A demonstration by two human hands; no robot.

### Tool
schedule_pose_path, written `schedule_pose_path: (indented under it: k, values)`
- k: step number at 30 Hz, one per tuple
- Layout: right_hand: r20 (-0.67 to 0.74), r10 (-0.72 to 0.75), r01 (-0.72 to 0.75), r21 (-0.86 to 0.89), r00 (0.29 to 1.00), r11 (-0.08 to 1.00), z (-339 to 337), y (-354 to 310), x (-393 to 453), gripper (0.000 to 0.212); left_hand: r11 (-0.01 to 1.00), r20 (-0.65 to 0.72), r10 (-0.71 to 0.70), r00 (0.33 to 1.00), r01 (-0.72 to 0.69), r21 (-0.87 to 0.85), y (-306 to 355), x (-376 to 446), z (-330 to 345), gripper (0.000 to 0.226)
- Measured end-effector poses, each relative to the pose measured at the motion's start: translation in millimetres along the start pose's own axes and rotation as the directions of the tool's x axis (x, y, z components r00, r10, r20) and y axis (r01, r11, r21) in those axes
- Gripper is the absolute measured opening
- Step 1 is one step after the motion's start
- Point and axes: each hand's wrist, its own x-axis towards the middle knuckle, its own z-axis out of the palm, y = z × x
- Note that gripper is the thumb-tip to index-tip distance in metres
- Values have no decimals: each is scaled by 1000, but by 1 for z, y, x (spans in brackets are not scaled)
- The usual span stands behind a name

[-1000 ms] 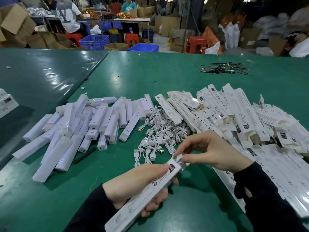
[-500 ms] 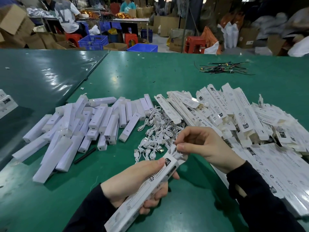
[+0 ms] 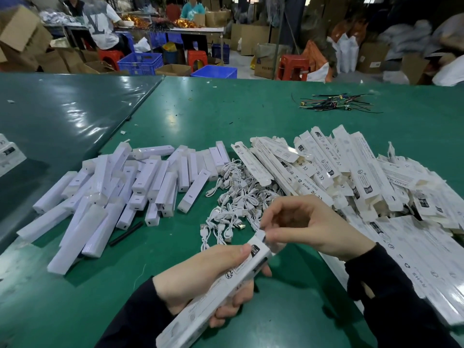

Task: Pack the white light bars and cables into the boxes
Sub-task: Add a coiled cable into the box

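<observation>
Light-bar box (image 3: 216, 295), a long slim white carton with black print and round marks along its face, lies diagonally in the left hand (image 3: 200, 280) above the near edge of the green table (image 3: 226, 116). Left fingers curl round its middle, thumb flat on the printed face close to the upper end. Right hand (image 3: 308, 229) pinches the small end flap of the same box between thumb and forefinger, the other fingers arched over it. Both wrists are in dark sleeves. Behind the hands, mid-table: a loose tangle of thin white cables (image 3: 236, 197), coiled, with metal plug ends showing. Toward the left edge: a heap of white light bars (image 3: 113, 194), smooth, glossy, rectangular, lying criss-cross; a short black rod (image 3: 125, 233) lies beside them on the bare cloth. Toward the right edge: a large pile of flattened printed boxes (image 3: 364, 182), matte card, overlapping like shingles, some with flaps sticking up. Far side of the table: a small bundle of dark and coloured wires (image 3: 334, 102). Table surface is shiny, with glare patches and a seam running to the far edge. Beyond the table: blue crates (image 3: 140, 62), red stools, brown cartons, seated people.
</observation>
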Motion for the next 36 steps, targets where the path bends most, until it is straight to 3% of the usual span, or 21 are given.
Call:
schedule_pose_path:
  k: [2,5,10,12,15,19,22,28,36]
  values:
    - [-41,-12,9,-78,999,997,2,4,2,24,999,-24,43,999,-42,18,-2,3,-2,56]
    - [-74,-53,47,-85,996,995,4,6,5,17,997,-4,53,999,-53,-61,-3,5,-3,49]
    - [-354,-115,119,-12,928,993,-3,2,4,14,995,-46,70,997,-73,-69,-3,6,-7,49]
    - [-433,-102,185,153,896,971,-10,0,3,13,992,-87,91,992,-98,-83,-1,4,-9,47]
    - [-323,-99,247,459,941,853,-10,-5,3,10,989,-103,88,991,-99,-113,1,4,-9,45]
    - [-259,-143,204,229,955,952,12,-1,9,19,990,-55,78,995,-84,-110,-2,4,-7,43]
    - [-241,-189,225,128,952,966,21,1,10,20,992,-45,63,997,-67,-105,-2,5,-6,43]
    - [-217,-228,242,38,949,970,24,1,10,27,992,-78,48,996,-57,-115,-1,5,-7,47]
    - [-216,-221,242,78,951,967,27,2,11,30,989,-100,37,994,-50,-138,-1,5,-8,52]
